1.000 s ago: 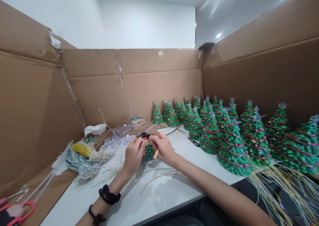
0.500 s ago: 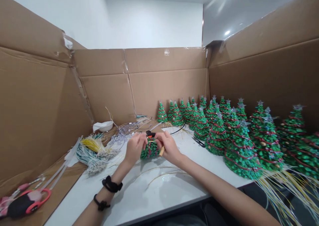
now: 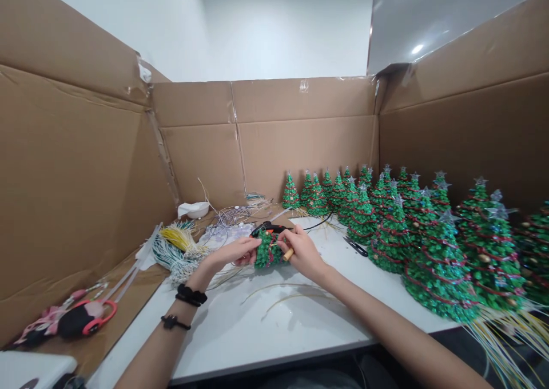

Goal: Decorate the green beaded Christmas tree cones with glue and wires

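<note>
A small green Christmas tree (image 3: 267, 250) with red garland lies on its side on the white table, between my hands. My left hand (image 3: 242, 250) has closed around its left end. In my right hand (image 3: 300, 249) is a tool with a short wooden handle (image 3: 289, 254); its working end, at the tree's surface, is too small to make out. Just behind the tree lies a black glue gun (image 3: 272, 227) with an orange part, partly hidden, and a black cable trails from it to the right.
Finished-looking Christmas trees (image 3: 441, 274) with clear stars crowd the right side. Black thread snips (image 3: 355, 246) lie before them. Bundled wires (image 3: 180, 251) and a white dish (image 3: 193, 209) are on the left. Loose strands (image 3: 295, 289) lie in front. Cardboard walls (image 3: 309, 143) enclose the table.
My left hand has moved from the tree's top side to its left end. My right hand stays at the tree with the wooden-handled tool. The whole view has shifted leftward.
</note>
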Motion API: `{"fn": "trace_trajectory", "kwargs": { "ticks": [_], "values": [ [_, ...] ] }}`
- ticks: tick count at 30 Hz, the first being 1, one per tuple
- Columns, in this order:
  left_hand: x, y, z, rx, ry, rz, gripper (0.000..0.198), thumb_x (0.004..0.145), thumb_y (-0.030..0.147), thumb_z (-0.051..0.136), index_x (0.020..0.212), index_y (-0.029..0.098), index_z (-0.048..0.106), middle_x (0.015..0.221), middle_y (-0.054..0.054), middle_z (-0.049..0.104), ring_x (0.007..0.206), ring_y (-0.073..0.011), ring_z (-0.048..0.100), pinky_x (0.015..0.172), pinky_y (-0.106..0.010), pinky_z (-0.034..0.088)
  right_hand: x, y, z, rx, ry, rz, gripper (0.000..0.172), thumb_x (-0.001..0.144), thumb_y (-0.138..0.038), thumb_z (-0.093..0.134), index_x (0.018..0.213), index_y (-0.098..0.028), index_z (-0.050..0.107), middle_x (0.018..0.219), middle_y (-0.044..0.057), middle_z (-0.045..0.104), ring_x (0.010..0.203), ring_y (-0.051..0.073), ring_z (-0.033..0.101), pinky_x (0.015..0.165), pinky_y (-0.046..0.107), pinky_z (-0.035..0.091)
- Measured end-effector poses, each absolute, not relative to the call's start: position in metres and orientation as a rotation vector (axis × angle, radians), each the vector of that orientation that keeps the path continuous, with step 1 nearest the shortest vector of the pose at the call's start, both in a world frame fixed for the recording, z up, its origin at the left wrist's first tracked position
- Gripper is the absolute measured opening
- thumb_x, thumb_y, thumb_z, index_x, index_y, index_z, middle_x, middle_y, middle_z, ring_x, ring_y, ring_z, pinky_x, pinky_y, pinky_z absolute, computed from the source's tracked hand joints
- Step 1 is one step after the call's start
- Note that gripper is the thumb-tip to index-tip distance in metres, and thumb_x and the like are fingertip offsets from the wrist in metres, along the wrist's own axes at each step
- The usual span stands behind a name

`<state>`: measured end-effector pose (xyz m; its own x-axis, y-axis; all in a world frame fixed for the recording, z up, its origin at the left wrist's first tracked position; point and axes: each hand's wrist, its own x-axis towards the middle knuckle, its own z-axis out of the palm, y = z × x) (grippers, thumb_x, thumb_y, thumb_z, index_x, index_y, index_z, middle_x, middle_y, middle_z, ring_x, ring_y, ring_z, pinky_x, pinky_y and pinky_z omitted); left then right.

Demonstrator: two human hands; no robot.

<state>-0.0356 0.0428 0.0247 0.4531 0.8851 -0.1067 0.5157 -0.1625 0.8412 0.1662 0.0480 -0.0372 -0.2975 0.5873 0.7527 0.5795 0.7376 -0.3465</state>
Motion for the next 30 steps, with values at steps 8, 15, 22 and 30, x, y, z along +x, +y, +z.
{"fn": "trace_trajectory", "kwargs": {
  "ticks": [8, 15, 22, 30],
  "values": [
    [-0.012, 0.044, 0.004, 1.634, 1.138, 0.675, 0.055, 0.078, 0.059, 0.044, 0.042, 0.017, 0.047, 0.036, 0.003, 0.038, 0.032, -0.0058, 0.026, 0.035, -0.022, 0.012, 0.169, 0.047, -0.034, -0.961, -1.968, 0.009, 0.007, 0.083, -0.019, 0.056, 0.077, -0.020, 0.061, 0.061, 0.002, 0.047, 0.073, 0.020, 0.045, 0.060, 0.027, 0.033],
    [0.001, 0.037, 0.002, 1.517, 1.144, 0.738, 0.058, 0.072, 0.067, 0.045, 0.043, 0.018, 0.038, 0.034, 0.004, 0.037, 0.032, -0.0048, 0.028, 0.036, -0.021, 0.014, 0.176, 0.045, -0.025, -1.060, -1.973, -0.040, 0.007, 0.081, -0.017, 0.057, 0.077, -0.018, 0.062, 0.063, 0.003, 0.052, 0.073, 0.019, 0.044, 0.060, 0.025, 0.030],
    [-0.004, 0.043, -0.006, 1.490, 1.061, 0.739, 0.058, 0.071, 0.066, 0.048, 0.043, 0.017, 0.042, 0.036, 0.004, 0.038, 0.034, -0.0053, 0.031, 0.038, -0.022, 0.015, 0.174, 0.041, -0.025, -1.028, -2.058, -0.185, 0.010, 0.083, -0.016, 0.055, 0.073, -0.018, 0.058, 0.069, 0.003, 0.061, 0.073, 0.019, 0.042, 0.065, 0.028, 0.029],
    [-0.001, 0.042, -0.010, 1.410, 0.957, 0.777, 0.051, 0.074, 0.061, 0.051, 0.050, 0.017, 0.044, 0.042, 0.004, 0.043, 0.038, -0.0054, 0.032, 0.040, -0.023, 0.020, 0.171, 0.039, -0.023, -0.993, -2.106, -0.434, 0.014, 0.083, -0.010, 0.053, 0.070, -0.016, 0.057, 0.065, 0.005, 0.058, 0.069, 0.019, 0.039, 0.064, 0.030, 0.028]
  ]
}}
